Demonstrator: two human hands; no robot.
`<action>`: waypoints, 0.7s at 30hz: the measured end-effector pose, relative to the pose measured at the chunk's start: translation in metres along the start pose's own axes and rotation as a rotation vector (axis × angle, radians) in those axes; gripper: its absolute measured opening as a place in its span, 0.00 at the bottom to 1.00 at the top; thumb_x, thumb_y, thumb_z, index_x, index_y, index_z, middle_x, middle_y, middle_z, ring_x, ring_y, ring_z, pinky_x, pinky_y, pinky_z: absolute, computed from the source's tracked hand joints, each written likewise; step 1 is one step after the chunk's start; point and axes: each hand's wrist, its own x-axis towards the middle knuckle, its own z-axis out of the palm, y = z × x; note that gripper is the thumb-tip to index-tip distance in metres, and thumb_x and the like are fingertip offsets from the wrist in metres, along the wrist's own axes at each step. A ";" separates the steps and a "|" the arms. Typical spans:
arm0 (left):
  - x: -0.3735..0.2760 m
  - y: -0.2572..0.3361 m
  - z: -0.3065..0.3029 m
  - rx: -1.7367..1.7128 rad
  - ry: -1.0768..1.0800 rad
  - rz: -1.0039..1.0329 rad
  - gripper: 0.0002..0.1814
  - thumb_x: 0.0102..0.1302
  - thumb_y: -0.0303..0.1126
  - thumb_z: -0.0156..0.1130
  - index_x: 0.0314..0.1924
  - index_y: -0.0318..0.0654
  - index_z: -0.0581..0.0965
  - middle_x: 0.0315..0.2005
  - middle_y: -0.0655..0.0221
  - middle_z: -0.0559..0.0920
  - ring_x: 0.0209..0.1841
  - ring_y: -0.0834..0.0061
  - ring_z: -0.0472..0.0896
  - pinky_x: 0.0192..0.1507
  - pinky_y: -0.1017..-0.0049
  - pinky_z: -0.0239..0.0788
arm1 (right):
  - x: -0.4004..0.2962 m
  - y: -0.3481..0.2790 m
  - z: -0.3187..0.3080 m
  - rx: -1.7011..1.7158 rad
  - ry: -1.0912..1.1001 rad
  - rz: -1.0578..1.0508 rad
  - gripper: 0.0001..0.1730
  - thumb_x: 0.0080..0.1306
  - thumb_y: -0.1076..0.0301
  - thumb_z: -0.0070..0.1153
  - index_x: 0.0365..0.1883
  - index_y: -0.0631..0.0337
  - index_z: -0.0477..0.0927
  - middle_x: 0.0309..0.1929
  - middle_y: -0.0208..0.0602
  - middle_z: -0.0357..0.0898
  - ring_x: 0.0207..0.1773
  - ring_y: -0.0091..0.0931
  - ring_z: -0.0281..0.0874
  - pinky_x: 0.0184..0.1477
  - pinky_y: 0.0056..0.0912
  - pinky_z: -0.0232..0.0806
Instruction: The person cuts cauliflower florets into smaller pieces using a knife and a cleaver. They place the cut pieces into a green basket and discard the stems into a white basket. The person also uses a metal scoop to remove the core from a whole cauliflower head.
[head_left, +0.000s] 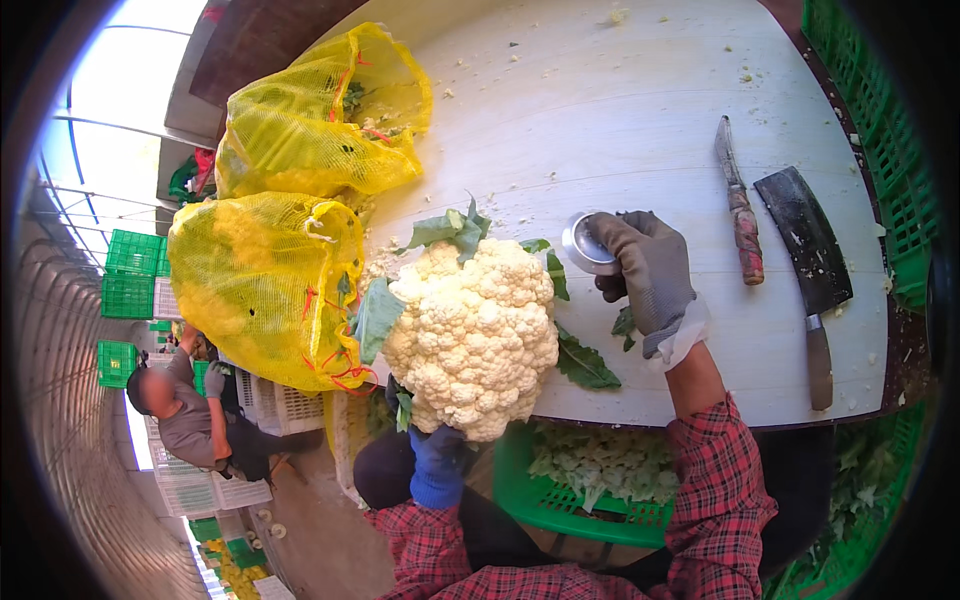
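A large cauliflower head (476, 337), cream-coloured with some green leaves still on it, is at the near edge of the table. My left hand (441, 461), in a blue glove, grips it from below; most of the fingers are hidden beneath the florets. To its right, my right hand (649, 274) wears a grey-brown glove and pinches a small round metal piece (589, 246) with a shiny rim. Its exact kind is unclear. Loose leaves (589, 361) lie on the table between the cauliflower and my right wrist.
Two yellow mesh bags (262, 281) of cauliflower stand left on the white table (637, 127). At right lie a knife with a wrapped handle (742, 217) and a cleaver (806, 240). A green crate (592, 525) of trimmings sits below. Another person (187, 412) is at far left.
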 end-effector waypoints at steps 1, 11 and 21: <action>-0.001 0.003 0.003 0.017 -0.023 0.014 0.30 0.77 0.46 0.43 0.74 0.51 0.53 0.70 0.60 0.62 0.67 0.54 0.66 0.64 0.48 0.65 | -0.006 -0.004 0.011 -0.037 -0.062 -0.006 0.22 0.63 0.58 0.64 0.36 0.73 0.77 0.23 0.41 0.78 0.17 0.23 0.74 0.17 0.23 0.67; 0.005 0.018 0.039 -0.172 -0.018 -0.019 0.39 0.65 0.30 0.61 0.73 0.46 0.55 0.67 0.59 0.65 0.66 0.55 0.69 0.63 0.51 0.69 | -0.008 0.041 0.011 0.115 -0.025 0.041 0.22 0.65 0.61 0.63 0.44 0.74 0.76 0.38 0.42 0.80 0.38 0.25 0.81 0.32 0.27 0.77; 0.073 0.092 0.045 0.272 0.168 0.483 0.52 0.47 0.29 0.78 0.69 0.43 0.56 0.69 0.61 0.61 0.72 0.65 0.58 0.73 0.56 0.46 | 0.026 0.006 0.046 0.008 -0.031 -0.215 0.17 0.64 0.69 0.60 0.48 0.69 0.77 0.39 0.36 0.80 0.37 0.21 0.77 0.34 0.24 0.73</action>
